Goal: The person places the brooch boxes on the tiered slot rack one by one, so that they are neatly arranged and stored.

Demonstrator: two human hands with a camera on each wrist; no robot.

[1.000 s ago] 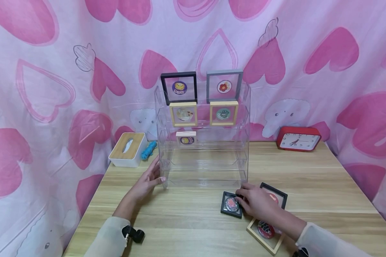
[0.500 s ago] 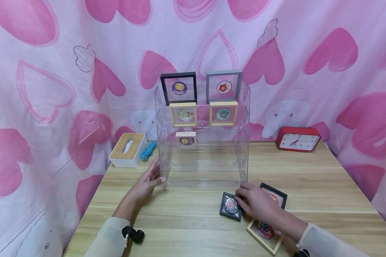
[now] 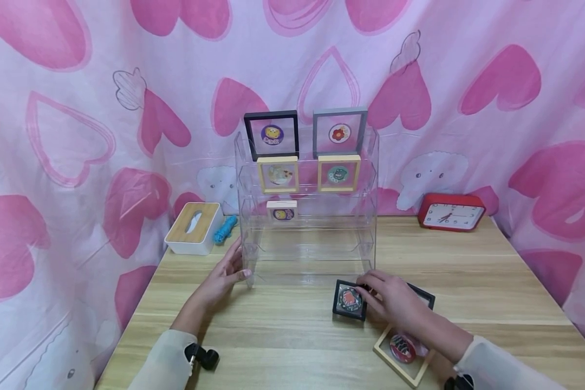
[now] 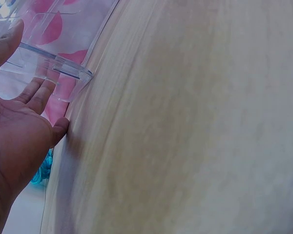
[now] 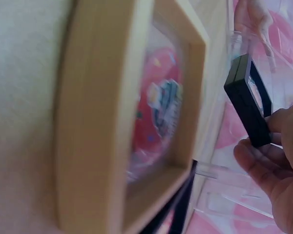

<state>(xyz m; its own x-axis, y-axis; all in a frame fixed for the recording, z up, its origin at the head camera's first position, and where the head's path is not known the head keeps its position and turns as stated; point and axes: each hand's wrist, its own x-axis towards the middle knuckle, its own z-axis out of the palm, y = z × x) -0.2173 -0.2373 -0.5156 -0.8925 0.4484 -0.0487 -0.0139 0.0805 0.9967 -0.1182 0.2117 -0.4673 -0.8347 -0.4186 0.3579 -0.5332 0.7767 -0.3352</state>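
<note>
My right hand [image 3: 392, 300] pinches the right edge of a small black display frame [image 3: 349, 300] with a red-pink badge, tilted up above the table; its thick side shows in the right wrist view. Beneath that hand lie a wooden-edged frame [image 3: 403, 355] with a red badge and, partly hidden, a larger black frame [image 3: 423, 293]. My left hand [image 3: 224, 277] rests on the left side of a clear tiered display rack [image 3: 308, 252], thumb at its front edge, fingers fairly straight along the outside. Some of its fingers show through the clear plastic in the left wrist view.
On the rack's upper tiers stand a black frame [image 3: 272, 154], a grey frame [image 3: 340, 111], two wooden-edged frames and a small white frame [image 3: 281, 205]. A tissue box [image 3: 192, 230] and blue cord bundle [image 3: 226, 230] are at left, a red clock [image 3: 452, 212] at right.
My right hand has raised the small black frame from near the table and tilted it more upright, towards the rack. My left hand keeps its place on the rack's side.
</note>
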